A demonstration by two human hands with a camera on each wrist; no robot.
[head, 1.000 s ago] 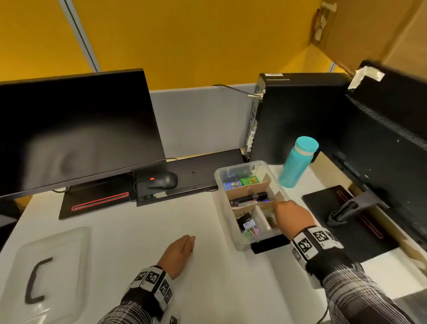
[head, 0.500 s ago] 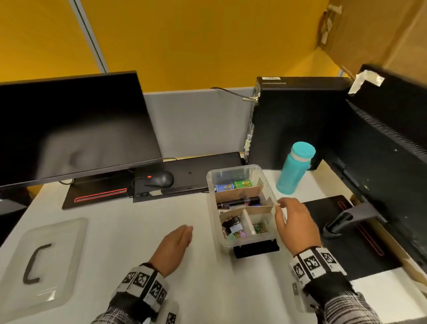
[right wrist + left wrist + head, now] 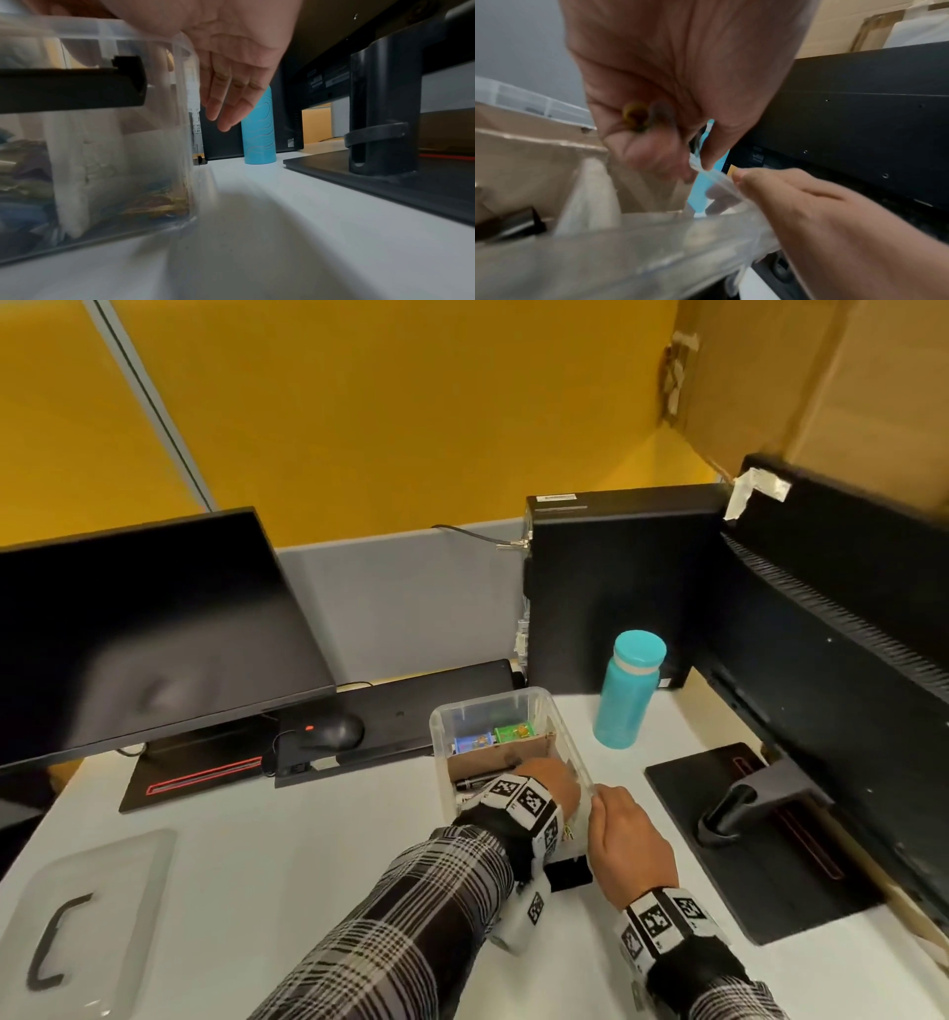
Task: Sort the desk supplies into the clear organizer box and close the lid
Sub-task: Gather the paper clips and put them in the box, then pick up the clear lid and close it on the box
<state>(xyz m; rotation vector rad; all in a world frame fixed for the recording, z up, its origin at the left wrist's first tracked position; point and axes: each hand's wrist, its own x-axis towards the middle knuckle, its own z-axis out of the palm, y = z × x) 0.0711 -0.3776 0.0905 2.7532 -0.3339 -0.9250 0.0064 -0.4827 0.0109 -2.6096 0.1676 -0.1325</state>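
Note:
The clear organizer box [image 3: 488, 701] stands mid-desk with cardboard dividers; small blue [image 3: 472, 743] and green [image 3: 513, 731] packs sit in its back section. My left hand [image 3: 549, 783] reaches across into it. In the left wrist view its fingers [image 3: 654, 154] curl and, with the thumb, pinch the box's right rim [image 3: 698, 164]; a small blurred yellowish thing [image 3: 634, 117] shows inside the curl. My right hand [image 3: 616, 829] is at the same rim, thumb on top, straight fingers [image 3: 231, 105] beside the outer wall [image 3: 115, 162]. The clear lid [image 3: 102, 891] lies at the near left.
A teal bottle [image 3: 629, 690] stands just right of the box, a black PC tower [image 3: 616, 588] behind it. A monitor stand and base [image 3: 739, 809] fill the right side. Another monitor [image 3: 144, 629] and a mouse [image 3: 334, 730] are at the left. A black latch [image 3: 567, 873] hangs on the box's near end.
My left hand left the desk and reached over into the box at its right rim. My right hand came out of the box and settled on that rim.

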